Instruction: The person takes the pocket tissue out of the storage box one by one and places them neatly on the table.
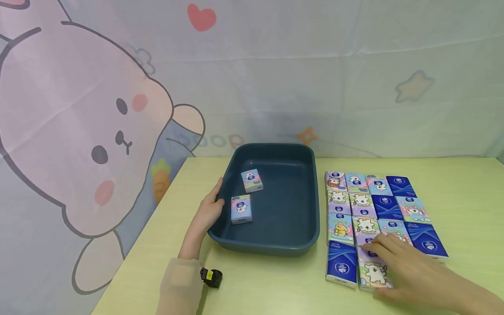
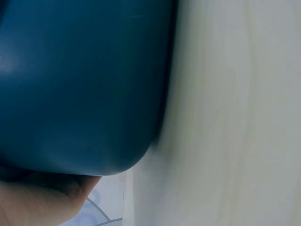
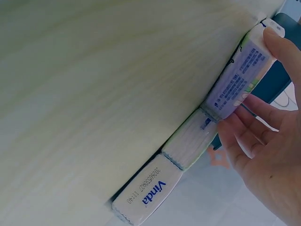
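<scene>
My left hand (image 1: 210, 211) holds the left side of a dark blue plastic tub (image 1: 269, 250), with the thumb by its rim. In the left wrist view the tub's outer wall (image 2: 89, 84) hides most of the fingers. Inside the tub lie two small tissue packs, one pastel pack (image 1: 252, 180) farther back and another (image 1: 241, 210) nearer. My right hand (image 1: 409, 271) pinches a purple and white tissue pack (image 1: 374, 273) in the front row, thumb at its near end and fingers at its far end. That pack's printed side (image 3: 240, 77) shows in the right wrist view.
Rows of tissue packs lie right of the tub, including a dark blue pack (image 1: 341, 264) beside the held one and another blue pack (image 1: 426, 239) at the right. A small black device (image 1: 211, 277) sits at the left sleeve. A printed cloth (image 1: 275, 87) hangs behind the table.
</scene>
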`<state>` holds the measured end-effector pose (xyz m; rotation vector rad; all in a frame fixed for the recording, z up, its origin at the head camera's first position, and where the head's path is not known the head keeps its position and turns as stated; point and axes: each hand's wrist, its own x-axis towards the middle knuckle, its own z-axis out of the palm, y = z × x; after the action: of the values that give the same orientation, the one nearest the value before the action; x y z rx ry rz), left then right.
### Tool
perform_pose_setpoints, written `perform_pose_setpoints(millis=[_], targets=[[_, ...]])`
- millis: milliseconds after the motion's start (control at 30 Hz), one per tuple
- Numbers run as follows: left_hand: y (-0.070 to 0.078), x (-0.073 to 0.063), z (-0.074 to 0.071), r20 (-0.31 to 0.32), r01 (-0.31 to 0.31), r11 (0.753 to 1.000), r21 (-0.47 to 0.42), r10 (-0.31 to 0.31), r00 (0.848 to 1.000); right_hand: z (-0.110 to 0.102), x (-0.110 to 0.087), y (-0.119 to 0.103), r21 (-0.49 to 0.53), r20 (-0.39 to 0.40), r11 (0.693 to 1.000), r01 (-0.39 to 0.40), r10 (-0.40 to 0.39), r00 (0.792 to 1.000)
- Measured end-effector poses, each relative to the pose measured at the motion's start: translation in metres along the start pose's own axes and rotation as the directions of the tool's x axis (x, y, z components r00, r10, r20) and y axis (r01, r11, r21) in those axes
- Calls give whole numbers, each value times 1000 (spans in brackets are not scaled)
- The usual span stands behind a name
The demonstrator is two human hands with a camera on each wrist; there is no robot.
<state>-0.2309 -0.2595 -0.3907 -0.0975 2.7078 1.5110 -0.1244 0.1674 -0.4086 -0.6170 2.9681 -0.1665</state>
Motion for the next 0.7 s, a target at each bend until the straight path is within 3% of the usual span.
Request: perform_pose_setpoints(millis=[233, 367, 467, 533, 600, 700], targets=[[-1, 0, 1, -6, -10, 1000, 1, 10, 1000, -3, 0, 0, 2, -17, 1000, 27, -27, 1000], [0, -1, 1, -5, -7, 1000, -5, 7, 1000, -10, 0, 2, 19, -40, 998, 66, -65, 997], [1, -1, 1, -7, -9, 1000, -4, 9, 1000, -20, 1, 8, 13, -93, 990, 137, -136, 986], [1, -1, 1, -10, -7, 1000, -2, 7, 1000, -26, 4, 12, -14, -158, 977, 211, -210, 965], [1, -1, 0, -9, -8, 1000, -2, 8, 1000, -31, 8, 17, -76, -249, 954, 291, -301, 920], [1, -1, 0, -7, -10, 1000, -2, 10, 1000, -38, 16, 22, -134, -323, 927, 350, -375, 869]])
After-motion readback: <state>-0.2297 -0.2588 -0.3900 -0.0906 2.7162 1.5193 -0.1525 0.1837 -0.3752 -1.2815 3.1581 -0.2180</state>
